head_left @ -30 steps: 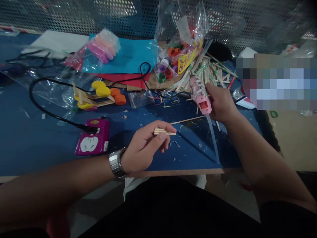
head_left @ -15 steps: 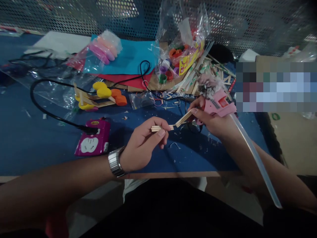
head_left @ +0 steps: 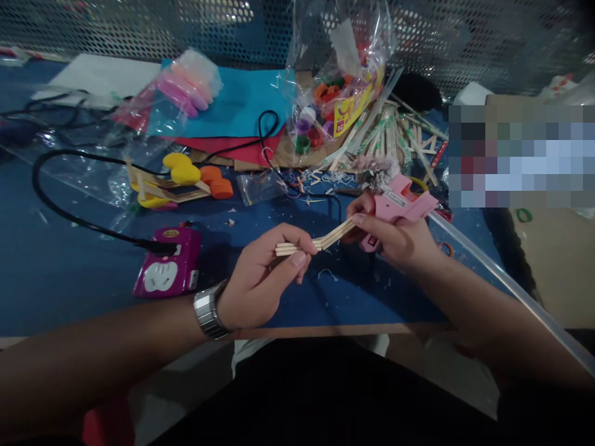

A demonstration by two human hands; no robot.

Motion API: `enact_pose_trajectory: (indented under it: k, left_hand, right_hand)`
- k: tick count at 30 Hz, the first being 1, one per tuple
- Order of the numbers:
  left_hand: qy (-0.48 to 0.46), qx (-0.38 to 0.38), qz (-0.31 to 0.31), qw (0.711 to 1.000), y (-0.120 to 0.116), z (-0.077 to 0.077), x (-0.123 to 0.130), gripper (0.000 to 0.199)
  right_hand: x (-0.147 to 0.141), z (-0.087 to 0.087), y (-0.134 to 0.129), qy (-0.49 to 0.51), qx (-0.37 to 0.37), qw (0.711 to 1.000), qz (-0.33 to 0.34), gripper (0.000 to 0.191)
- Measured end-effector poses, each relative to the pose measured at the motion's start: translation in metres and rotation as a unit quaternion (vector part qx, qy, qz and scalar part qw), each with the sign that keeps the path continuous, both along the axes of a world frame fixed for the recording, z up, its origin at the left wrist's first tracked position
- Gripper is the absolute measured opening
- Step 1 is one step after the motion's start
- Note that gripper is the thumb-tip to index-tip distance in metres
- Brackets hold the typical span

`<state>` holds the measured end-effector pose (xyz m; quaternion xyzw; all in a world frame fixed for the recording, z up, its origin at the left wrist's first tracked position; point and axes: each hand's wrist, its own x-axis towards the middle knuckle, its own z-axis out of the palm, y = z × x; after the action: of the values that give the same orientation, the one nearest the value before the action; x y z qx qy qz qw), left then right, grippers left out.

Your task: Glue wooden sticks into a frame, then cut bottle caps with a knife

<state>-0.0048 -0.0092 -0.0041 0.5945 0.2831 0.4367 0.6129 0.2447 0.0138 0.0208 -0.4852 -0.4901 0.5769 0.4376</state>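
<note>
Left hand (head_left: 260, 279): pinching a short stick bundle (head_left: 289, 249) over the bench (head_left: 395, 303), not far in from the front edge
Purple socket (head_left: 188, 269): left of that hand, also pretty close to the front edge
Right hand (head_left: 404, 241): thumb and finger on a second stick bundle (head_left: 338, 233), pink glue gun (head_left: 404, 203) in there too
Stick ends: meeting at an angle between both hands
Bag of caps (head_left: 348, 114): way back by the far edge
</note>
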Motion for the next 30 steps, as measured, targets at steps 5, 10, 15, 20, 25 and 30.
enact_pose_trajectory:
  k: [5, 10, 15, 20, 25, 30]
  left_hand:
    - [0.009, 0.019, 0.01, 1.0, -0.001, -0.001, -0.003, 0.011]
    - [0.025, 0.033, 0.019, 0.999, 0.0, -0.001, -0.003, 0.013]
    - [0.011, 0.037, 0.014, 0.999, 0.001, -0.001, -0.003, 0.019]
    - [0.013, 0.013, 0.012, 1.0, 0.001, -0.001, -0.002, 0.011]
    - [0.035, 0.018, 0.025, 0.999, 0.002, 0.0, -0.003, 0.009]
    - [0.06, 0.045, 0.015, 0.997, 0.004, 0.004, -0.002, 0.009]
  right_hand:
    - [-0.001, -0.007, -0.002, 0.063, -0.012, 0.998, 0.001, 0.038]
    - [0.001, -0.01, -0.001, 0.075, -0.029, 0.997, 0.01, 0.036]
    - [0.003, -0.01, -0.003, 0.056, -0.037, 0.998, 0.018, 0.039]
    - [0.002, -0.009, -0.004, 0.041, -0.03, 0.998, 0.04, 0.041]
    - [0.0, -0.008, -0.002, 0.043, -0.018, 0.999, 0.019, 0.043]
    - [0.002, -0.012, 0.0, 0.034, -0.002, 0.999, 0.0, 0.037]
